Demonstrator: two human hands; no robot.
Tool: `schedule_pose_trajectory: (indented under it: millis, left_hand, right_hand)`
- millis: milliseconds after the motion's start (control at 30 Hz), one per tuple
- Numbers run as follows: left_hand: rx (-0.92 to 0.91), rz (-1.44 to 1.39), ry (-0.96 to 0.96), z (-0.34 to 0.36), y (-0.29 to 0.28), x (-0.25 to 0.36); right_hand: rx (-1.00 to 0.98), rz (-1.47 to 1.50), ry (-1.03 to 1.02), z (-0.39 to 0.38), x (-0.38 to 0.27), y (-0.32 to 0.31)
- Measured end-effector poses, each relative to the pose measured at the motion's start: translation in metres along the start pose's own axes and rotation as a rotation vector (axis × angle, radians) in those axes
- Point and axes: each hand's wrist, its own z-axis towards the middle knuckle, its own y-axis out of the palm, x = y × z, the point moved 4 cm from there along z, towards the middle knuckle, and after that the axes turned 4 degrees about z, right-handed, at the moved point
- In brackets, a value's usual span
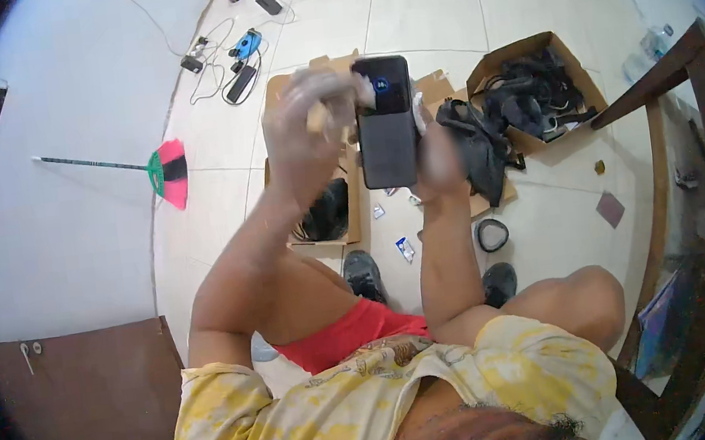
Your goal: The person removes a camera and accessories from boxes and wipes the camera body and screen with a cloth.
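tiled floor (433, 15) below. left hand (311, 125) blurred; i cannot tell its closure. right hand (439, 158), also blurred, clasps the edge of the dark phone (388, 146), raised between both hands. a loosened edge grip could drop it onto tile.

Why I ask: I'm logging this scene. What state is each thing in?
Phone: raised, blue ring showing
Left hand: beside phone, grip unclear
Right hand: beside phone, grip unclear
Left box: open, holding black items
Right box: open, filled
Broom: leaning on wall
Dark shoes: worn
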Motion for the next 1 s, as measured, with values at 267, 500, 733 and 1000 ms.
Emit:
schedule_pose_trajectory:
  millis: [267, 500, 733, 1000]
  left_hand:
    - [-0.012, 0.295, 0.152, 0.007, -0.003, 0.02]
    - [-0.185, 0.113, 0.293, -0.041, 0.025, 0.05]
    - [0.097, 0.301, 0.074, 0.017, 0.001, 0.011]
    - [-0.115, 0.21, 0.264, -0.035, 0.025, 0.043]
  right_hand:
    - [0.069, -0.182, 0.006, -0.004, -0.006, 0.014]
    - [0.189, -0.056, 0.007, -0.006, -0.008, 0.004]
    - [0.036, -0.132, 0.008, -0.008, 0.003, 0.025]
    - [0.022, -0.084, -0.043, -0.005, -0.016, 0.0]
